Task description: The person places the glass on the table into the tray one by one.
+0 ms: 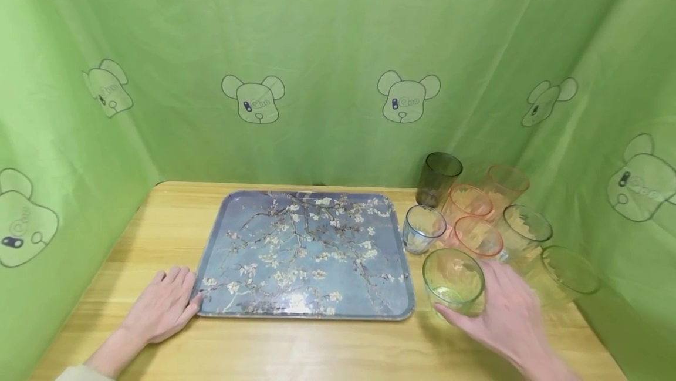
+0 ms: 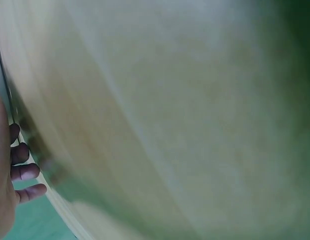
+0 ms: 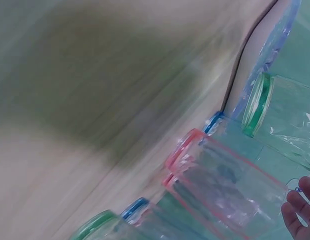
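Observation:
My right hand [image 1: 509, 310] holds a clear green glass [image 1: 454, 281] upright beside the right edge of a tray, thumb in front and fingers at its far side. In the right wrist view the fingertips [image 3: 297, 205] show at the right edge, with the green glass [image 3: 285, 115] above them. My left hand [image 1: 161, 307] lies palm down with fingers extended on the wood at the tray's left side, its thumb touching the rim. The blue tray [image 1: 303, 252] bears a blossom-branch print. In the left wrist view only part of the left hand [image 2: 5, 180] appears.
Right of the tray stand a blue-rimmed glass [image 1: 422, 231], a dark glass [image 1: 437, 181], several pink glasses [image 1: 477, 237], a dark-rimmed clear glass [image 1: 525, 225] and a yellow-green glass [image 1: 570, 272]. Green curtains [image 1: 327, 46] enclose the wooden table [image 1: 285, 349] at the back and sides.

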`<action>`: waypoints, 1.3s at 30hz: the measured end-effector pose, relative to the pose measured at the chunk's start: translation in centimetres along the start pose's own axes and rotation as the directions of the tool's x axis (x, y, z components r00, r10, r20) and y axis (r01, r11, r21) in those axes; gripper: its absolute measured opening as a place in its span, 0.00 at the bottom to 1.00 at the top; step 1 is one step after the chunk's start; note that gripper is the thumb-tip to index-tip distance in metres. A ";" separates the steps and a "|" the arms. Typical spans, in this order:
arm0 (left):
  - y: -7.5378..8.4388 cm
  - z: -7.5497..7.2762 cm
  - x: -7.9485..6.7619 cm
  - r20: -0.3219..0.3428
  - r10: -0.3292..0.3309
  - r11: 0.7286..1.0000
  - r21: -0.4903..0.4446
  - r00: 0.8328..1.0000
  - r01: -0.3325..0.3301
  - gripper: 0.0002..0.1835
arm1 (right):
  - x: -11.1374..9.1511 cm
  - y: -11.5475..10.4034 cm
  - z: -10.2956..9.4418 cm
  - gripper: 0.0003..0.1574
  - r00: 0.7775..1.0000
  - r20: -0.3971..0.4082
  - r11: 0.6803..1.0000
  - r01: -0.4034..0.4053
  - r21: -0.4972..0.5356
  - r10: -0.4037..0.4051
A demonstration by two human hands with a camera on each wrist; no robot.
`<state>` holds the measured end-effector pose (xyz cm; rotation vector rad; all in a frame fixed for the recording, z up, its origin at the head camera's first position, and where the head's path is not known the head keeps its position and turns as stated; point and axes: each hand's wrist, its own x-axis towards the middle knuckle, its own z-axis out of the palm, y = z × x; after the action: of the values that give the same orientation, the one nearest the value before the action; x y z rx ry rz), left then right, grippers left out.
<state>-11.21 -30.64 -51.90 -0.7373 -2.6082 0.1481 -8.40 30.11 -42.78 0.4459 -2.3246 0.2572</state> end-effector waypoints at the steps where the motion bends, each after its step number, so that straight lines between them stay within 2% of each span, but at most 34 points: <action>1: 0.0 0.0 0.1 -0.002 0.000 1.000 -0.001 1.000 0.000 0.15 | 0.2 -0.2 0.1 0.71 1.000 0.000 1.000 0.002 0.003 -0.002; 13: 0.1 0.0 0.0 -0.030 0.012 1.000 -0.012 0.999 -0.012 0.14 | 2.5 -2.5 1.7 0.74 0.999 -0.005 0.997 0.044 0.060 -0.044; 22: -0.2 0.1 0.0 -0.034 0.021 1.000 -0.005 0.999 -0.022 0.14 | 4.3 -4.2 3.2 0.69 0.995 -0.054 0.988 0.089 0.130 -0.083; 29: -0.2 0.1 0.0 -0.021 0.022 1.000 -0.002 1.000 -0.022 0.14 | 5.2 -5.4 4.5 0.69 0.998 -0.012 0.983 0.070 0.170 -0.069; 39: -0.2 0.2 0.1 -0.036 0.023 1.000 -0.004 0.999 -0.023 0.15 | 6.5 -6.5 6.7 0.70 0.999 0.008 0.975 0.040 0.219 -0.043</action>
<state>-11.47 -30.80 -51.95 -0.7650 -2.5676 0.1344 -14.40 20.47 -42.59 0.6051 -2.3056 0.4949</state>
